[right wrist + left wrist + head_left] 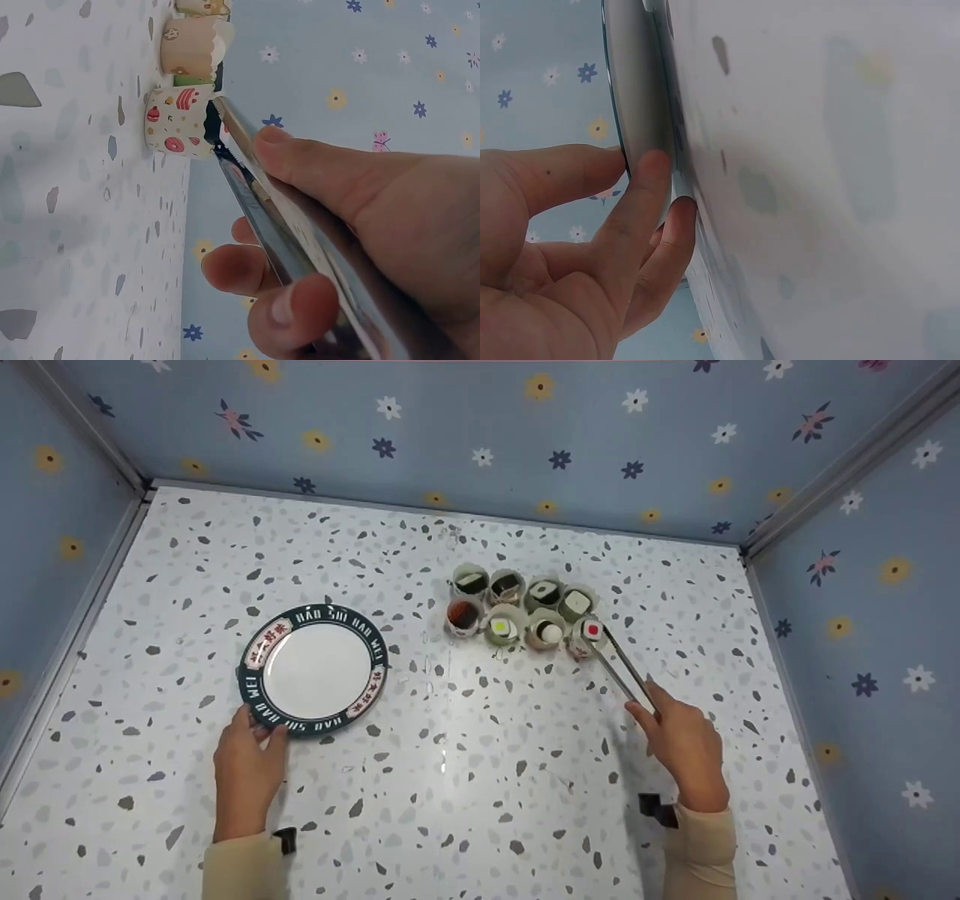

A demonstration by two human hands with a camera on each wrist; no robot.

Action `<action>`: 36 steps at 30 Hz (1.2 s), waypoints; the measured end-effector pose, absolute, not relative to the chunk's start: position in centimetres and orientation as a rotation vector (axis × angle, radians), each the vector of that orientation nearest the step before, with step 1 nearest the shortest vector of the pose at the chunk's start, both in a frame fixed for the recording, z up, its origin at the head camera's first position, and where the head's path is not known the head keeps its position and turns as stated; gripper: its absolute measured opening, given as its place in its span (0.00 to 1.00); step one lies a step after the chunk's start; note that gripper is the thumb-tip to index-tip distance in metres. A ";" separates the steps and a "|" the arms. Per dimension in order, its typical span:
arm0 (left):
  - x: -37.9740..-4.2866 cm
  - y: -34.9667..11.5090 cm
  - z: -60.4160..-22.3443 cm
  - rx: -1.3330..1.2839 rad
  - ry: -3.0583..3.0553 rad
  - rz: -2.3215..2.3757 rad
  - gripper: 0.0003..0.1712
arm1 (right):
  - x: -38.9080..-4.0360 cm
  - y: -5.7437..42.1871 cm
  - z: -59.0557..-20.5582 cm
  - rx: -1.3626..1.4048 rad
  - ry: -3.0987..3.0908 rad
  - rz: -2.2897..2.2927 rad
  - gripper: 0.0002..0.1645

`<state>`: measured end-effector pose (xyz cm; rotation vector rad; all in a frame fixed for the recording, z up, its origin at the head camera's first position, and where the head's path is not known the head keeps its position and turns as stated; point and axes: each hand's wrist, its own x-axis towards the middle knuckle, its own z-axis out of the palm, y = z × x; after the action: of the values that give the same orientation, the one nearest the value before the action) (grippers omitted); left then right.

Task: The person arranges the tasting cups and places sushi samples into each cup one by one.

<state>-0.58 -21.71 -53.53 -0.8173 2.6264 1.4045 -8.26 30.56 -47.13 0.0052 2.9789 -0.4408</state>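
My left hand [250, 772] pinches the near-left rim of a white plate [319, 671] with a dark green lettered border. In the left wrist view the thumb lies on the plate's edge [634, 82] and the fingers reach beneath it. My right hand [686, 739] grips metal tongs [300, 232]. Their tips are at a sushi roll [592, 629] with a red centre, at the mouth of a patterned paper cup [176, 124]. That cup stands at the near right of a two-row cluster.
Several other paper cups hold sushi pieces, among them a roll with a yellow-green centre [500, 627], an orange-topped piece [462, 614] and a white-topped piece [577, 602]. Flowered blue panels [480, 427] enclose the speckled table [450, 810] at the back and both sides.
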 end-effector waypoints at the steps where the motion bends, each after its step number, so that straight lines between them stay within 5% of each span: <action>1: -0.6 -21.7 -53.5 -0.816 2.626 1.404 0.38 | -8.3 30.6 -47.1 0.004 2.974 -0.438 0.39; 36: -0.5 -21.7 -53.5 -0.823 2.620 1.399 0.39 | -8.4 29.5 -48.0 -0.073 3.029 -0.489 0.43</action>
<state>-0.52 -21.75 -53.49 -0.8225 2.6201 1.3991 -8.45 29.54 -48.02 -0.0725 3.0293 -0.4895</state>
